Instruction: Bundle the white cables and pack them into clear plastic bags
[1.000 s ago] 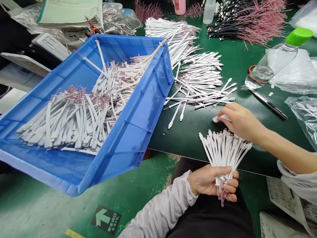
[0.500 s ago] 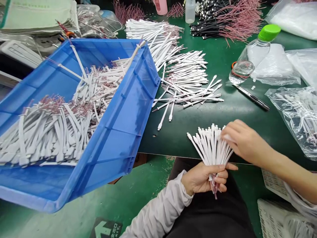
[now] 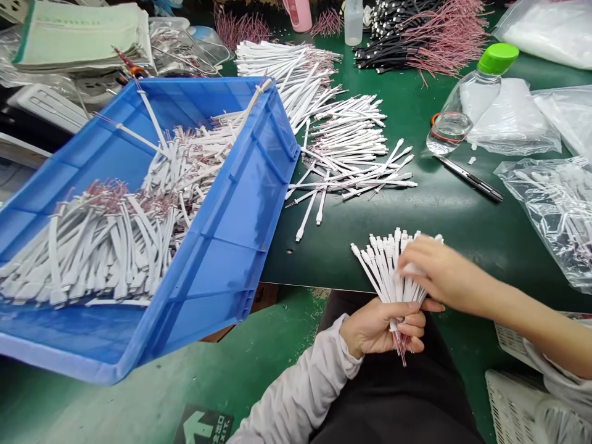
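Observation:
My left hand [image 3: 379,327] is closed round the lower end of a fanned bundle of short white cables [image 3: 386,265], whose pink wire ends stick out below the fist. My right hand [image 3: 435,271] lies over the right side of that fan, fingers pinched on a white cable among the bundle. Both hands hover at the near edge of the dark green table [image 3: 462,209], above my lap.
A tilted blue crate [image 3: 222,259] full of white cables sits at the left. Loose white cables [image 3: 351,160] are spread mid-table. A clear bottle with a green cap [image 3: 467,98], a black tool [image 3: 472,179] and plastic bags [image 3: 555,216] lie at the right. Black and pink cables [image 3: 430,37] lie at the back.
My right hand came back from the table with a white cable and moved onto the bundle in my left hand. The view shifted slightly.

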{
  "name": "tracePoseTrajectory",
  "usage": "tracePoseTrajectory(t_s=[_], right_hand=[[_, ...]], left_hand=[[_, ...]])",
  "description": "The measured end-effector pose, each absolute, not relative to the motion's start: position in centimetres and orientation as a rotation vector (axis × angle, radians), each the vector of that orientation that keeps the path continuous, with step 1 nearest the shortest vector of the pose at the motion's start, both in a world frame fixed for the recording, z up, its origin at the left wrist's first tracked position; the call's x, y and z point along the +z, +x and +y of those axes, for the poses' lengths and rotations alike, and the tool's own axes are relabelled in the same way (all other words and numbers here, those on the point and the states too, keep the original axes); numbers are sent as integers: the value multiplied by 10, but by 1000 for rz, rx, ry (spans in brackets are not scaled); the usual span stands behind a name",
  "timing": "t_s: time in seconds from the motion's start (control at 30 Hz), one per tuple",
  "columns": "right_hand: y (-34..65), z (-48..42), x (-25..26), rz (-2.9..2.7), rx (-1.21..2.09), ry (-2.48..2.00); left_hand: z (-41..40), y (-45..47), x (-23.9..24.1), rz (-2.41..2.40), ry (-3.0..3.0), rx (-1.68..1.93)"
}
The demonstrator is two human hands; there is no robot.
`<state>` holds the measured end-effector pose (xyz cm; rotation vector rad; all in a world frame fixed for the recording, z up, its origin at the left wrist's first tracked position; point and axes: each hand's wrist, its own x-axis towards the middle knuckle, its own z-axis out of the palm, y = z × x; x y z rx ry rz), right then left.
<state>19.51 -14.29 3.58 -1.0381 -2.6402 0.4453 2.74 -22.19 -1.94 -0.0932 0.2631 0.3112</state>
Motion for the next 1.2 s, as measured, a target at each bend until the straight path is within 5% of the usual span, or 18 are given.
tracePoseTrajectory(t_s=[0.17,0.43,0.6,0.73,0.9,1.07,1.2], right_hand=[[233,-121,54,-2199,-78,-1454],[228,-188,39,-2384,685,-1227],[240,-170,33,-2119,284,-1628],[248,-157,35,-2256,583,-1526],[242,-155,29,-2111,264,-1644],[228,-161,25,-2372,679,-1186],[234,-152,20,-2115,320,-1479]], left_hand=[[-227,29,-21,416,109,391],[-232,38,-15,637,216,453],[-233,42,-7,699,277,480],[-235,46,-5,767,313,500],[-236,47,-4,754,322,518],[-235,44,-6,723,254,518],[-233,42,-7,671,250,494]])
